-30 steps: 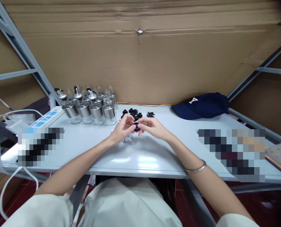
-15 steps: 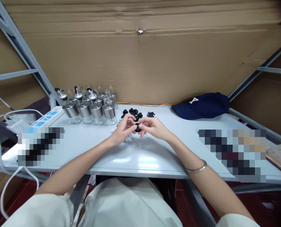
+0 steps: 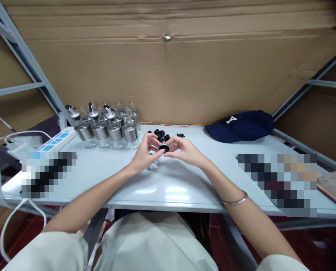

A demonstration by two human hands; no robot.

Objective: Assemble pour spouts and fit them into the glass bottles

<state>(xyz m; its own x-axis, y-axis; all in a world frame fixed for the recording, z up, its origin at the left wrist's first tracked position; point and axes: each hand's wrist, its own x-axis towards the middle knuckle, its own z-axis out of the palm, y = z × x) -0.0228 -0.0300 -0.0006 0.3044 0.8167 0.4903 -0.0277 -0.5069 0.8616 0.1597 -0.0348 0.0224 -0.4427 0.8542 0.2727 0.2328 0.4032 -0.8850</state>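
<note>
Over the middle of the white table, my left hand [image 3: 144, 154] and my right hand [image 3: 187, 151] pinch a round black cap [image 3: 164, 148] from both sides. A silvery rim shows along its upper edge; finer detail is too small to make out. Just behind the fingers lies a cluster of black round plastic parts [image 3: 159, 133], partly hidden by my hands. Shiny silver-coloured pieces [image 3: 153, 164] lie beside and below my left hand, which covers some of them. Farther right of the cluster are small black parts [image 3: 180, 135].
Glass bottles with metal sleeves [image 3: 115, 132] stand at the back left, several of them, some with pourer tops [image 3: 110, 112]. A navy cap [image 3: 243, 127] lies at the back right. A white power strip [image 3: 55, 141] with cables is on the left. Cardboard [image 3: 168, 75] walls the back.
The black round cap has been tilted between my fingers, so its silvery rim now shows. Both hands have shifted slightly, and my right-hand fingers are less bunched beneath it.
</note>
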